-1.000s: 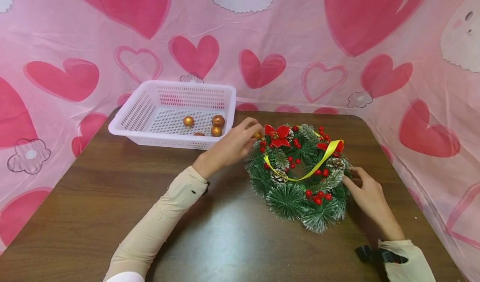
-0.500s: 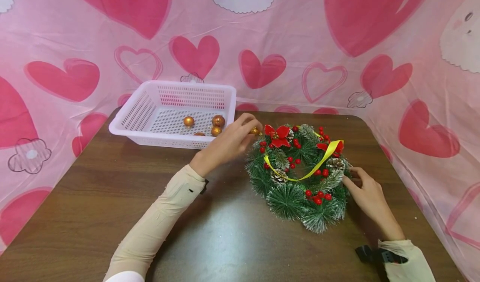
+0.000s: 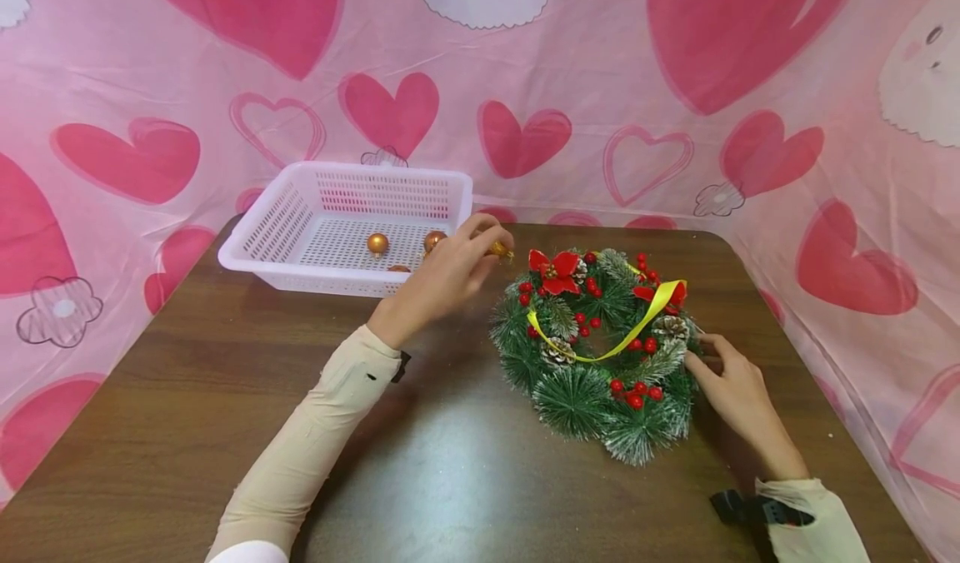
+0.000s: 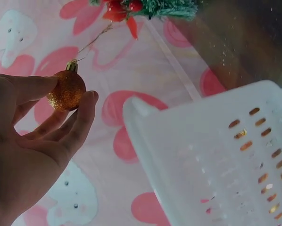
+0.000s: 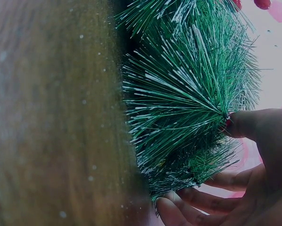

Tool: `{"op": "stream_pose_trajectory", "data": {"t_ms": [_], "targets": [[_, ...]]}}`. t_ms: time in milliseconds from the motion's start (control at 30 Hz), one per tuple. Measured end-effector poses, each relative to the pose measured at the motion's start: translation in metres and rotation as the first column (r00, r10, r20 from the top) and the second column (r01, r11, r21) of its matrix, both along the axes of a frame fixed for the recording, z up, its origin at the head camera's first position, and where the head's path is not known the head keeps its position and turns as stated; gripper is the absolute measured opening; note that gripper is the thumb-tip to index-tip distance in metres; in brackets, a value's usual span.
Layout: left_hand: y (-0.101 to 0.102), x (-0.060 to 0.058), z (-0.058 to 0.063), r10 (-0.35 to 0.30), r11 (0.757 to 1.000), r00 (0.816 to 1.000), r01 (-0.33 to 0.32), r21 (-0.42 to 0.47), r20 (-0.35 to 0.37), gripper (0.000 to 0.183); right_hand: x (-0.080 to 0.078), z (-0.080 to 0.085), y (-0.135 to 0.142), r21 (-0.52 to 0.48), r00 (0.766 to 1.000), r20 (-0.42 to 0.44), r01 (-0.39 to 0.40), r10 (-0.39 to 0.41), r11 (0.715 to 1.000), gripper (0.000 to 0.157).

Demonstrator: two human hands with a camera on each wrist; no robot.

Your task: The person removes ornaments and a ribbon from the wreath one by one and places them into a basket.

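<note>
My left hand (image 3: 444, 281) pinches a small glittery gold Christmas ball (image 4: 65, 92) between thumb and fingers. The ball has a metal cap and a thin hanging string, seen in the left wrist view. In the head view this hand is between the basket and the wreath, overlapping the basket's front right corner. A green frosted Christmas wreath (image 3: 573, 405) lies on the table, with red berries, pinecones, red poinsettias and a yellow ribbon (image 3: 626, 342). On its right side my right hand (image 3: 738, 392) grips the outer edge, thumb on the upper needles (image 5: 178, 99) and fingers below.
A white plastic basket (image 3: 258, 267) with slotted walls stands at the back left, holding several gold and copper balls (image 3: 377, 244). Behind the brown wooden table (image 3: 187, 396) hangs a pink cloth (image 3: 585, 55) printed with hearts.
My left hand has drawn back leftward from the wreath's upper left edge with the gold ball in its fingers. The right hand and the wreath have stayed in place.
</note>
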State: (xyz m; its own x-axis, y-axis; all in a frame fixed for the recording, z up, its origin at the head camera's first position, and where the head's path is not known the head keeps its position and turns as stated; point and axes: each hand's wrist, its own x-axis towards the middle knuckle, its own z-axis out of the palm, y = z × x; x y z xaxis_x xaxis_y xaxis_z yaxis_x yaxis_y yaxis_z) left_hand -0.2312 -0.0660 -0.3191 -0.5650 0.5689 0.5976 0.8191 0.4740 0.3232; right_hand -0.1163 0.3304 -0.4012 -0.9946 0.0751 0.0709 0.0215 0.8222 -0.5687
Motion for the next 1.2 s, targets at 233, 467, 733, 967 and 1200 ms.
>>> {"op": "stream_pose_trajectory", "data": {"t_ms": [233,467,733,967,1200], "targets": [[-0.016,-0.005,0.012,0.055,0.997,0.998,-0.054,0.048,-0.031,0.021,0.0,0.001,0.0,-0.004,1.0,0.015,-0.002,0.002,1.0,0.052],[-0.036,-0.006,0.025,0.114,0.988,0.993,-0.111,0.111,-0.016,0.019,0.0,0.0,0.0,-0.005,1.0,0.005,0.002,-0.002,1.0,0.051],[-0.052,-0.008,0.033,0.179,0.977,0.984,-0.181,0.116,0.024,0.018,0.0,-0.001,0.0,-0.003,1.0,0.01,0.0,0.0,1.0,0.051],[-0.062,-0.014,0.032,0.216,0.968,0.975,-0.22,0.123,0.042,0.019,0.0,0.0,0.0,-0.002,1.0,0.017,-0.001,0.001,1.0,0.053],[-0.071,-0.022,0.028,0.245,0.959,0.966,-0.253,0.124,0.078,0.021,0.002,0.001,-0.001,0.006,1.0,0.0,-0.003,0.003,1.0,0.053]]}}
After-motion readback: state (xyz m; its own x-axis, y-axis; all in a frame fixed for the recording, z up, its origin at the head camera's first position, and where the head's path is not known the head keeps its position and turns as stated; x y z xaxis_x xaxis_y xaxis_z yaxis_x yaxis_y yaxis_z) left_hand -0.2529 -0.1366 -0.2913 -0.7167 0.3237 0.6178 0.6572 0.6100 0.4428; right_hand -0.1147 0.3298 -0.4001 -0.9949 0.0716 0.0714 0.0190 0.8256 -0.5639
